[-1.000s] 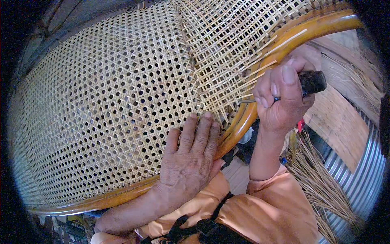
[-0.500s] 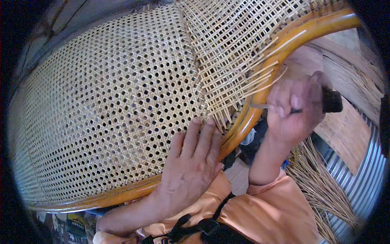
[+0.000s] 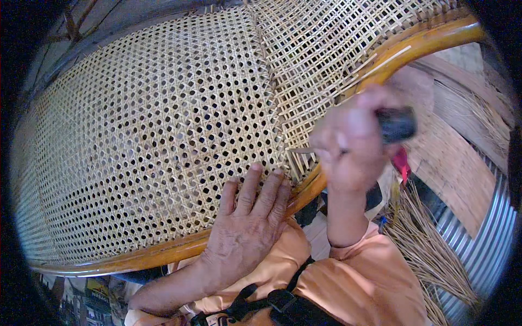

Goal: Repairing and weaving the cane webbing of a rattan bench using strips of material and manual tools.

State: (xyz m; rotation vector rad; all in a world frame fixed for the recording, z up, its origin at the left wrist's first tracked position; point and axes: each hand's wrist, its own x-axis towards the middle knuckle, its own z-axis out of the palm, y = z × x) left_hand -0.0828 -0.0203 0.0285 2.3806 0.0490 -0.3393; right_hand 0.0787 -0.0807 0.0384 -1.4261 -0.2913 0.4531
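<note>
A curved cane panel (image 3: pixel 163 125) in an open woven pattern is set in a glossy brown rattan frame (image 3: pixel 424 46). My left hand (image 3: pixel 244 212) lies flat on its lower edge with the fingers spread. My right hand (image 3: pixel 350 141), blurred by motion, is closed round a thin-bladed tool with a thick dark handle (image 3: pixel 397 125). The thin tip (image 3: pixel 300 150) points left over the cane near the frame, beyond my left fingertips; whether it touches the strands I cannot tell. Loose strand ends (image 3: pixel 394 57) stick out over the frame at the upper right.
A bundle of long thin rattan strands (image 3: pixel 435 244) lies at the lower right, with a red item (image 3: pixel 401 163) near its top. Beside it are a wooden board (image 3: pixel 454 174) and corrugated metal sheet (image 3: pixel 484 228).
My right hand has moved left with the tool, from outside the frame to over the cane near its edge. My left hand stays nearly in place on the cane.
</note>
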